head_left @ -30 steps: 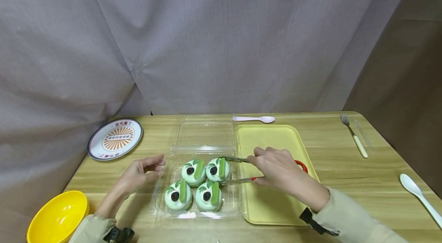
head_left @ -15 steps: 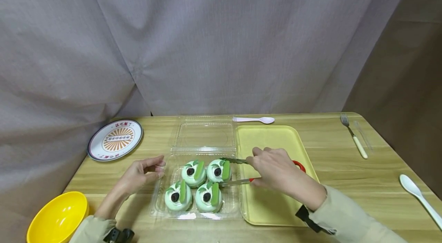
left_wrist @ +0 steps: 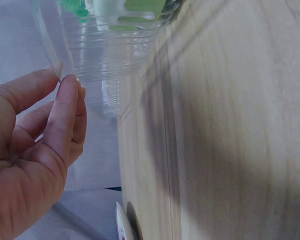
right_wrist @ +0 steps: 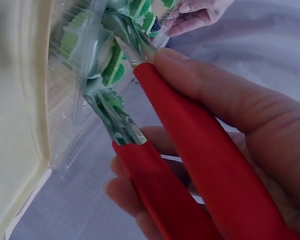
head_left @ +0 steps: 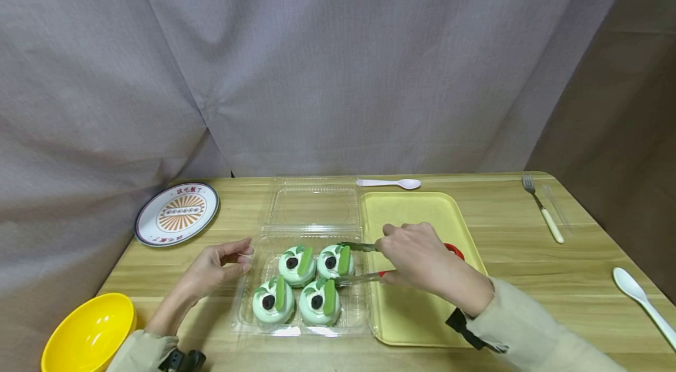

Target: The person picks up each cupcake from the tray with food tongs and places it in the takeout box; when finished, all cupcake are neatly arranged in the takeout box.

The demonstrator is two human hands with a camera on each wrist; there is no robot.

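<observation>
Several pale green round cakes, each with a dark berry and a green slice on top, sit in a clear plastic container with its lid folded back. The left hand pinches the container's left rim between thumb and fingers, seen closely in the left wrist view. Red-handled metal tongs are in the right hand, thumb on one handle and fingers round the other. Their scalloped tips stand on either side of the back right cake, reaching over the container's right wall. The front right cake is close by the lower tip.
A yellow tray lies right of the container, beneath the right hand. A pink spoon is at the back, a patterned plate and yellow bowl at left. A fork and white spoon lie far right.
The back right cake has shifted slightly to the right between the tongs' tips. The right hand has edged a little left on the tongs. The left hand stays at the rim.
</observation>
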